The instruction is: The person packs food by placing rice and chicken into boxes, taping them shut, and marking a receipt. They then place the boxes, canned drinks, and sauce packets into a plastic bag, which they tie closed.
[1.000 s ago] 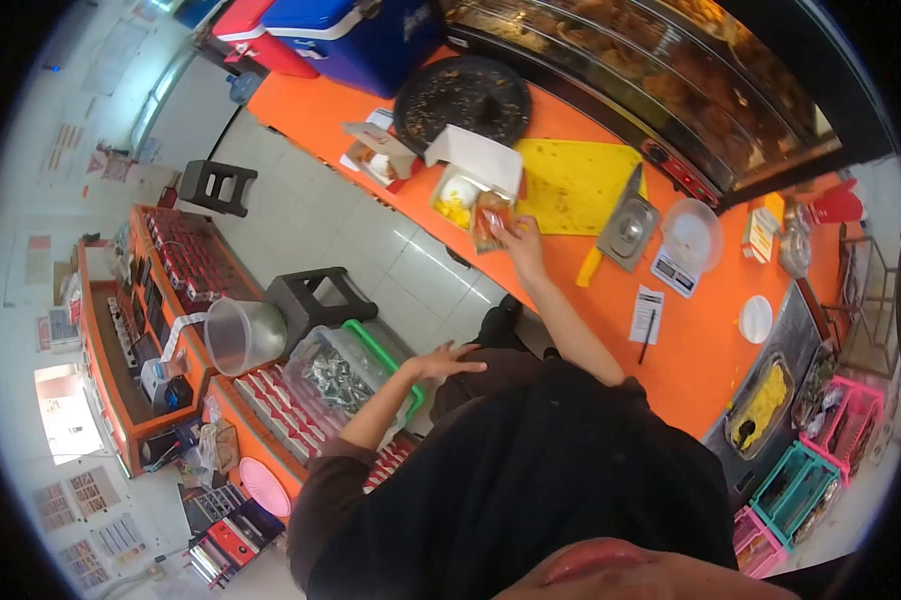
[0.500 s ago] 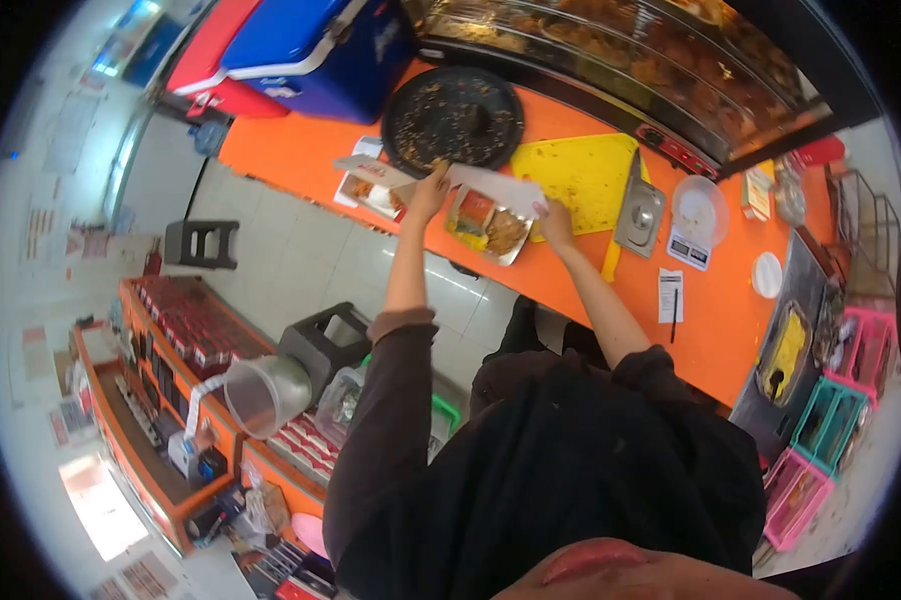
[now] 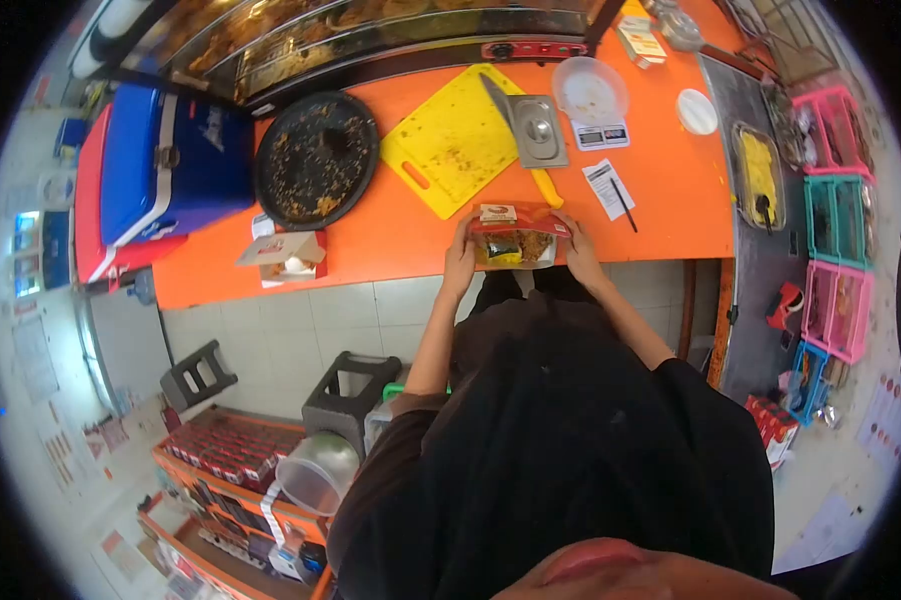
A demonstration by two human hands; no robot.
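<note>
Clamping fingers of left hand (image 3: 459,254) on left side of red-and-white cardboard food box (image 3: 520,226), fingers of right hand (image 3: 582,260) on right side. Holding at near edge of orange tabletop (image 3: 390,258), nearer than yellow rectangular cutting board (image 3: 452,135).

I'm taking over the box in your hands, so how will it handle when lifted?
The box looks like thin card, so it would probably flex if squeezed. Food shows at its open front, so tilting it that way might spill some and its weight may shift.
</note>
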